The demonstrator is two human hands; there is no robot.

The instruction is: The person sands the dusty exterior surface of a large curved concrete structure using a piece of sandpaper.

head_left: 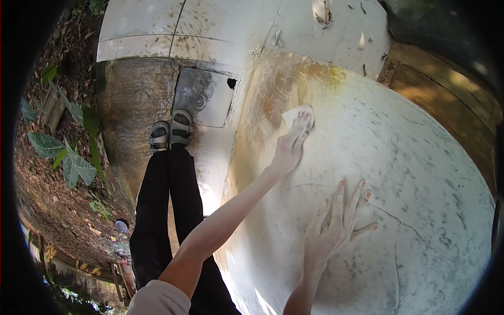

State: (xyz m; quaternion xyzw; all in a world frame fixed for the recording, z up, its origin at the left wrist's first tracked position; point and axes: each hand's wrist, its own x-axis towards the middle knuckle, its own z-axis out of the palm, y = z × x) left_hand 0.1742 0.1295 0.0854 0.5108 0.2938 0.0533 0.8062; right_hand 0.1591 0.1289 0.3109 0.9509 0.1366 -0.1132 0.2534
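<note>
My left hand (pixel 294 139) reaches far out over a large, curved, pale stone-like surface (pixel 420 157). Its fingers press flat on a white piece of sandpaper (pixel 288 117), holding it against the surface near a brown and yellow stained patch. Nearer to me, my right hand (pixel 333 226) rests on the same surface with its fingers spread and nothing in it. Pale dust coats both hands. Grey mottling and thin crack lines run across the surface around the right hand.
My sandalled feet (pixel 170 131) stand on a stained floor, beside a square grey panel (pixel 202 97) with a dark hole. Dry leaves (pixel 325 18) lie on the pale slabs beyond. Leafy plants (pixel 73 160) grow from littered soil on the left. A brown curved edge (pixel 446 100) borders the right.
</note>
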